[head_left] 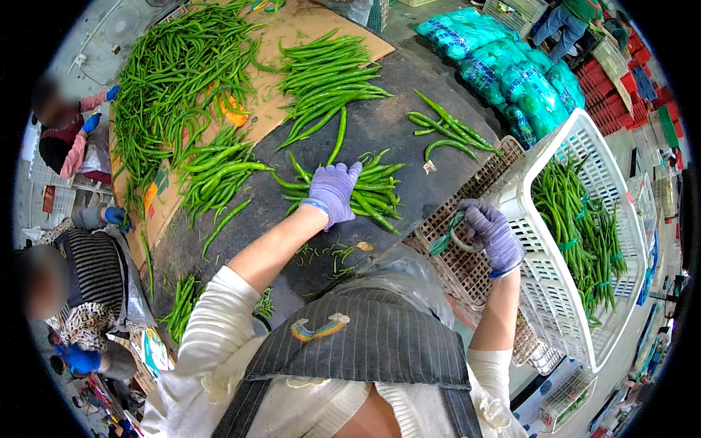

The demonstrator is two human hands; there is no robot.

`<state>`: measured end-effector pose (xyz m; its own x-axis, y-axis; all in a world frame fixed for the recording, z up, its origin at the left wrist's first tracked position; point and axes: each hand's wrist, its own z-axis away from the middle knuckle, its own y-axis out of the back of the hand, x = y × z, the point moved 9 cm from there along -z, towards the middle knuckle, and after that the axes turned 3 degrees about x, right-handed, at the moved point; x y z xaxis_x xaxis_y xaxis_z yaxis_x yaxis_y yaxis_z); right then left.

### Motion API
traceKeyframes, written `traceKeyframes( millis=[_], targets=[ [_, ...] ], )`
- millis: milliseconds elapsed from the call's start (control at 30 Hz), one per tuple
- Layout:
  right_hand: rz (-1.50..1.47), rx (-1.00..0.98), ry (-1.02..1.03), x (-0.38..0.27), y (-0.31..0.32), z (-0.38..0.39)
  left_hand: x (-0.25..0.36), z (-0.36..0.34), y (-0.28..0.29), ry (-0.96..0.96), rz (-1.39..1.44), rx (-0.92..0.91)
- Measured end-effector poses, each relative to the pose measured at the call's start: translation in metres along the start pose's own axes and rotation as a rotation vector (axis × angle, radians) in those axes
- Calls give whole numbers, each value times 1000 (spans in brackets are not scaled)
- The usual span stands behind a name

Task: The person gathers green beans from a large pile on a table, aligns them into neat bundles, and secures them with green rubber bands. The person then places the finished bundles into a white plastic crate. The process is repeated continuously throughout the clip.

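My left hand (333, 194), in a purple glove, presses around a small bunch of long green chili peppers (378, 191) on the dark tabletop. Its fingers lie over the middle of the bunch. Off to the right, my gloved right hand (493, 239) is closed on a ring-shaped roll of green tape (444, 241), beside a brown plastic crate. Beyond the left hand lies a larger row of peppers (328, 77), and a few loose peppers (449, 128) rest farther right. Another small pile (212, 175) is to the left.
A big heap of peppers (182, 80) covers cardboard (281, 22) at the far left. At right, a white basket (522, 204) holding tied pepper bundles (580, 233) stands by the brown crate (467, 274). Teal bags (504, 69) lie beyond. Co-workers (91, 270) are along the left side.
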<state>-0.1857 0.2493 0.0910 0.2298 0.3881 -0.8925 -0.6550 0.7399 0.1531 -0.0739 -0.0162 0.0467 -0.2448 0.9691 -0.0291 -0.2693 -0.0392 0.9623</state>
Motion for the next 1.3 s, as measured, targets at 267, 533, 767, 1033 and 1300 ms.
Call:
traceKeyframes(
  millis=[267,533,767,1033,1300],
  targets=[
    [-160,-5,-20,6,-35,7,-3,15,1,86,106,96],
    [-223,46,76,-9,-35,6,-6,23,1,53,183,55],
    [-77,57,122,0,-32,-5,-6,31,3,-37,146,193],
    [964,-108,264,-41,-108,-103,-6,20,-5,-49,199,266],
    [1113,-34,321,-52,-117,-114,-9,23,-11,-65,226,317]
  ],
)
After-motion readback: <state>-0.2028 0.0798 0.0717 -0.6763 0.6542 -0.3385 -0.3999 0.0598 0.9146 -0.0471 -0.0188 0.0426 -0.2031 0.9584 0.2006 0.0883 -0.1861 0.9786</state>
